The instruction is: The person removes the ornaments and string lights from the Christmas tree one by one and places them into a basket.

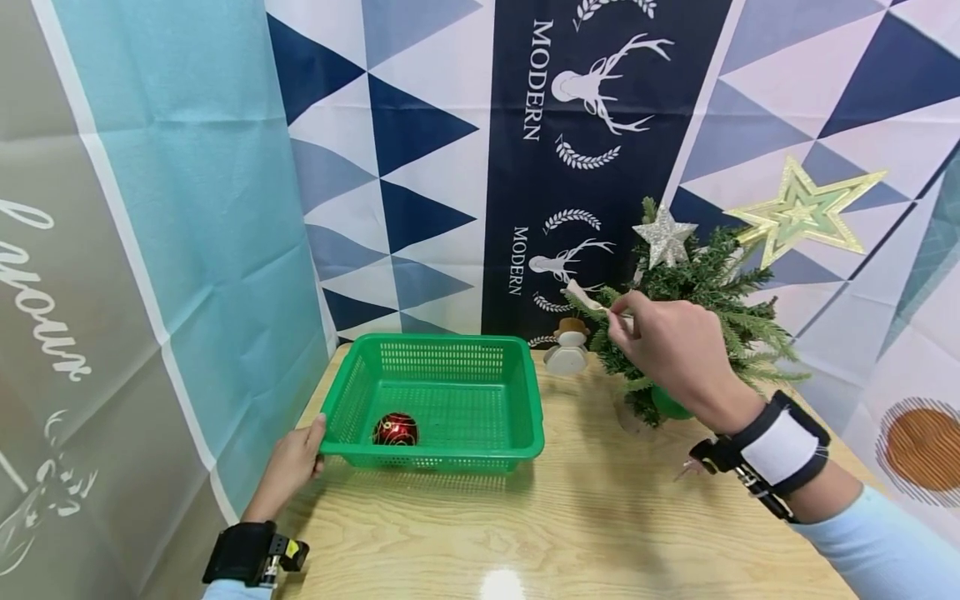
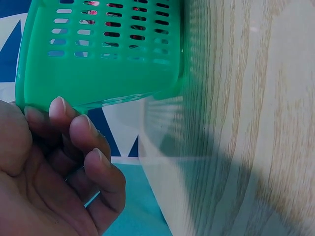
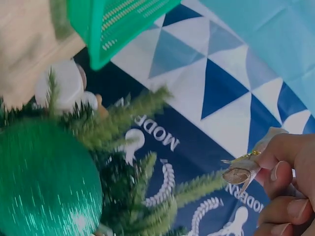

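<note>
My left hand (image 1: pixel 288 467) holds the near left corner of a green plastic basket (image 1: pixel 450 454), thumb over the rim and fingers curled beneath it. A red bauble with gold lines (image 1: pixel 396 428) lies inside, by the front wall. My right hand (image 1: pixel 671 346) pinches a small cream-white piece with a gold cord (image 3: pixel 238 175), between thumb and forefinger; its exact kind I cannot tell. It is beside a branch tip on the left side of a small artificial Christmas tree (image 1: pixel 738 287). Low on the tree hangs a shiny green bauble (image 3: pixel 47 182).
A snowman ornament with a brown hat (image 1: pixel 567 350) is between basket and tree. Near the treetop are a silver glitter star (image 1: pixel 666 237) and a larger gold star (image 1: pixel 806 208). Patterned cloth (image 1: pixel 420 150) hangs behind the wooden table (image 1: pixel 465 525).
</note>
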